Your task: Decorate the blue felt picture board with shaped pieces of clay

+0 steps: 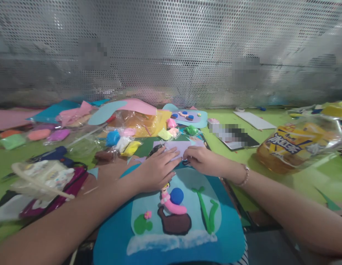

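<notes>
A blue clay picture board (226, 228) lies in front of me, with a lighter blue panel in its middle. On it are a figure with a pink tail (173, 208), a blue ball (176, 195), a brown jug shape with a dark outline (176, 222), green plant strips (205, 211) and a green leaf shape with a pink flower (142, 223). My left hand (159, 167) rests with fingers spread on a lilac sheet (183, 147) at the board's far edge. Beside it, my right hand (200, 158) is curled, fingertips pinched at something small and dark, mostly hidden.
Bags of coloured clay (123, 141) and pink and blue sheets (137, 105) lie behind and left. A second clay picture (187, 117) is at the back. A large drink bottle (300, 143) lies on the right. A magenta pouch (74, 180) sits left. A perforated metal panel (171, 48) stands behind.
</notes>
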The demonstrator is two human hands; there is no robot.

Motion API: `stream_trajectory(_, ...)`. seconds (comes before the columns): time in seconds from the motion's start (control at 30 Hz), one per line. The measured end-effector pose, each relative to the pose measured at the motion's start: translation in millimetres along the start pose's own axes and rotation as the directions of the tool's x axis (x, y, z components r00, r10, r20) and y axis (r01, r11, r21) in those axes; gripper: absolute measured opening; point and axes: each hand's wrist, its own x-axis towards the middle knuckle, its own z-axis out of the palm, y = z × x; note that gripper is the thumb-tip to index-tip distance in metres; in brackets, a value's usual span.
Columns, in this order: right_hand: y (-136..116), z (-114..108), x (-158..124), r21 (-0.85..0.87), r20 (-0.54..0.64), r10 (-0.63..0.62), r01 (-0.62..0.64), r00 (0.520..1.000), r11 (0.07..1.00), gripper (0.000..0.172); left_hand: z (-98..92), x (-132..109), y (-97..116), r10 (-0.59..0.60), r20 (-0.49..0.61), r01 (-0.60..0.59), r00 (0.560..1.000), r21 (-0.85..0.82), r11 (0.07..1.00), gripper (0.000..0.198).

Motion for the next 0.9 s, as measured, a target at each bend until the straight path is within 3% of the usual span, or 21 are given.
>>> stream_trajectory(0.17, -0.1, 0.3, 0.7, 0.088, -0.014, 0.042, -0.041, 0.999, 0.995, 0.020, -2.2, 1.1, 3.5, -0.018, 0.095, 0.020, 0.995, -0.017, 1.000, 0.046)
stream_trajectory(0.37, -1.7, -0.1, 0.0, 0.113, 0.031, 0.139, -0.141, 0.990, 0.984, 0.016, 0.3, 1.5, 4.5, -0.023, 0.093, 0.028, 0.995, -0.055, 0.998, 0.046)
stream_trajectory(0.9, 0.9, 4.0, -0.4, 0.057, 0.047, 0.096, -0.099, 0.994, 0.993, 0.018, 7.0, 4.9, 2.9, -0.023, 0.115, 0.029, 0.993, -0.047, 0.998, 0.044)
